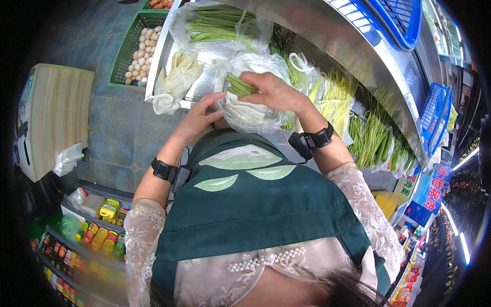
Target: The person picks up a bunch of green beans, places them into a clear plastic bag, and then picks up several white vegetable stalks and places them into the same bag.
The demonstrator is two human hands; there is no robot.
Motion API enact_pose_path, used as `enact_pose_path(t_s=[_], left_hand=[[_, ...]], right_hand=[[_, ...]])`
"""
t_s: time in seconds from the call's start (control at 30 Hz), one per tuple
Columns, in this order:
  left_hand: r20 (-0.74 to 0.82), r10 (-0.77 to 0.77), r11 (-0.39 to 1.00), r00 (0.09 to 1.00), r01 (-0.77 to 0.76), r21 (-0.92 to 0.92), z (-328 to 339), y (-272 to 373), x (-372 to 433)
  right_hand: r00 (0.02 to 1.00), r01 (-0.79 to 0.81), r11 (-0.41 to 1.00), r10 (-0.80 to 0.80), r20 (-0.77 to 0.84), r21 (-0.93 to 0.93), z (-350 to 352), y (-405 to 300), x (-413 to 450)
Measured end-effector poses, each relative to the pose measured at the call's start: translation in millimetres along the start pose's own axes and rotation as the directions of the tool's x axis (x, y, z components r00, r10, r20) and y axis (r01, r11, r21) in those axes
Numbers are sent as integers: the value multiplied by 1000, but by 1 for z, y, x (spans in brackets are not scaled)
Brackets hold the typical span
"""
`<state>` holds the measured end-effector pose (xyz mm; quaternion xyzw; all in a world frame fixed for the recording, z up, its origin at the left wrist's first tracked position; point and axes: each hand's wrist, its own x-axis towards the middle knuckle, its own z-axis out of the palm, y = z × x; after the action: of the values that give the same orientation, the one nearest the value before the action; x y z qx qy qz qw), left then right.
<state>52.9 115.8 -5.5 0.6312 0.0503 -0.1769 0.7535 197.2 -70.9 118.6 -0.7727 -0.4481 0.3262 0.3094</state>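
My right hand (272,92) is closed around a small bunch of green bean pods (241,85), their ends pointing left. The bunch is over a clear plastic bag (264,63), which lies in front of my apron and holds whitish contents that I cannot make out. My left hand (201,117) is at the bag's left edge, forefinger touching the plastic and thumb apart from it. Whether it grips the film is not plain. Left of the bag, a pale leafy vegetable head (178,82) rests on the metal shelf (199,76). Long green beans (218,23) lie in plastic beyond.
A green crate of eggs (115,69) stands left of the shelf. Yellow shoots (337,96) and more green vegetables (372,138) line the right side. Blue baskets (433,111) stand on the steel ledge (345,42). A wooden cabinet (63,115) and bottle shelves (96,253) are at left.
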Motion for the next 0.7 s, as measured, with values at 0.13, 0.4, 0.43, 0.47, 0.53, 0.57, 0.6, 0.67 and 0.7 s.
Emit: enact_pose_path(t_s=[0.13,0.4,0.43,0.47,0.53,0.57,0.6,0.67,0.7], left_hand=[[-1,12,999,1000,-12,-53,-2,6,-3],[-96,-49,994,994,39,-106,-14,7,-28],[-96,-44,994,994,34,-107,-16,4,-31],[-115,-36,995,993,24,-102,-19,1,-34],[-190,-41,992,981,18,-122,-25,-10,-51],[-216,-48,989,975,16,-147,-25,-13,-58],[-228,-50,986,972,12,-166,-26,-13,-62],[-231,-68,984,971,27,-176,-26,-10,-66],[-231,-85,982,969,42,-182,-27,-8,-67]], right_hand=[[988,150,988,-151,-38,-28,-12,-29,60],[873,126,834,-350,-339,-538,-12,97,214],[838,121,799,-400,-371,-589,-14,129,227],[819,98,783,-414,-397,-614,-17,149,232],[914,-69,832,-167,-368,-550,-23,128,229],[934,-171,834,-31,-355,-524,-28,119,222],[935,-228,828,39,-352,-513,-32,117,214],[931,-313,784,140,-338,-537,-39,114,202],[933,-314,774,144,-330,-549,-43,112,192]])
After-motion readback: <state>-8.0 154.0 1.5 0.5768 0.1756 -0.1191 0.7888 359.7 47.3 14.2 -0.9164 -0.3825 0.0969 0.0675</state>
